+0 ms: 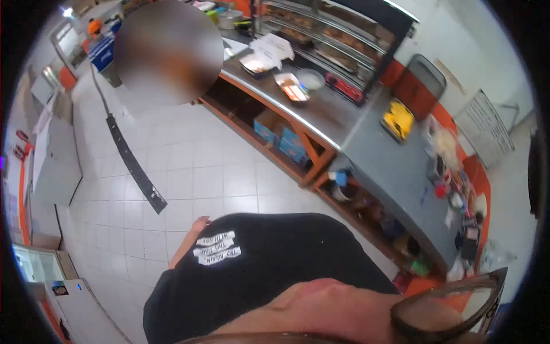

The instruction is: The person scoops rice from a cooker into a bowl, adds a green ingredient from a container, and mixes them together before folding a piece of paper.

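Note:
My left hand shows only in part beyond the edge of my black shirt, with the bare forearm behind it. It hangs low over the tiled floor, and its fingers are too hidden to read as open or closed. No object shows in it. My right hand is out of view. Nearest ahead is a long counter bearing an open white takeaway box, a paper food tray and a clear round lid or bowl.
A glass food display case stands on the counter. Right of it, a grey worktop holds a yellow item and clutter. A dark strip runs along the floor. A blurred round patch covers part of the background. White cabinets line the left.

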Tool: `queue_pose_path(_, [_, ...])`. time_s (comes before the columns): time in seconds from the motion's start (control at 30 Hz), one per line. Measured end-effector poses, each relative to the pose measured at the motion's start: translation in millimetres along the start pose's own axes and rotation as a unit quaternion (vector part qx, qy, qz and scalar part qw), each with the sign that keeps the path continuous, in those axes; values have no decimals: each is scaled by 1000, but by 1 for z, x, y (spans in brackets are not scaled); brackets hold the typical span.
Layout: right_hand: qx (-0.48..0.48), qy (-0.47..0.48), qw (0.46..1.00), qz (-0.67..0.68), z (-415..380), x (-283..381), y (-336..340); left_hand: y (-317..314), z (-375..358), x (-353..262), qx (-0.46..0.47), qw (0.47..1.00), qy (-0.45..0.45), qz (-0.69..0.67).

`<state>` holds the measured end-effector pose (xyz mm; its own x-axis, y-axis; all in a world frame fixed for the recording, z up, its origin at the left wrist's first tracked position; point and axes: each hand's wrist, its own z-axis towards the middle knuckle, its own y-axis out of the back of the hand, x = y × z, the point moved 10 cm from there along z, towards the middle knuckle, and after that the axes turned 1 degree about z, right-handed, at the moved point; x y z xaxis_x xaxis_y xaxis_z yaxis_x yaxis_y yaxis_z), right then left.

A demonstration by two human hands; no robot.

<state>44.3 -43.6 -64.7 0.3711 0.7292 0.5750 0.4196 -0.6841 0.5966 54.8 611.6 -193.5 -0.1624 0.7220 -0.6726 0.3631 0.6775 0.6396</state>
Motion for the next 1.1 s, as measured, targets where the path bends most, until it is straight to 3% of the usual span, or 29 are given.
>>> queue_pose_path(0.03, [31, 5, 999, -8, 27, 19, -4, 36, -16, -63, -47, 995, -93, 9])
queue_pose_path(0.07, [56, 15, 998, -12, 58, 38, -5, 48, -17, -70, -43, 976, 88, -192])
queue_pose_path(0.1, [82, 22, 996, -18, 78, 62, -4, 32, 8, -16, -49, 991, 88, -87])
queue_pose_path(0.13, [108, 34, 993, -27, 107, 86, -5, 35, 26, -3, -55, 994, 89, 19])
queue_pose_path(0.17, [135, 47, 989, -36, 136, 111, -4, 28, 26, 23, -50, 983, 162, -73])
queue_pose_path(0.23, [193, 81, 976, -61, 189, 182, -7, 43, 29, 24, -64, 961, 235, -130])
queue_pose_path(0.33, [270, 133, 948, -102, 287, 268, -25, 71, 23, 24, -100, 930, 302, -182])
queue_pose_path(0.5, [365, 235, 889, -147, 395, 493, -77, 118, 2, 46, -173, 869, 383, -261])
queue_pose_path(0.6, [342, 294, 885, -114, 458, 652, -104, 136, -4, 81, -208, 830, 421, -301])
queue_pose_path(0.7, [243, 302, 921, -39, 531, 769, -117, 164, -8, 128, -228, 801, 447, -326])
queue_pose_path(0.8, [134, 279, 951, 20, 641, 765, -143, 223, -4, 179, -244, 785, 457, -340])
queue_pose_path(0.87, [153, 344, 872, -312, 643, 753, -158, 276, 4, 213, -262, 772, 459, -353])
queue_pose_path(0.9, [186, 311, 862, -355, 642, 736, -163, 305, 10, 229, -272, 768, 457, -356])
queue_pose_path(0.97, [237, 193, 904, -299, 644, 716, -163, 370, 25, 257, -294, 762, 450, -361])
queue_pose_path(1.1, [259, 47, 964, -47, 655, 763, -170, 520, 85, 303, -372, 738, 398, -399])
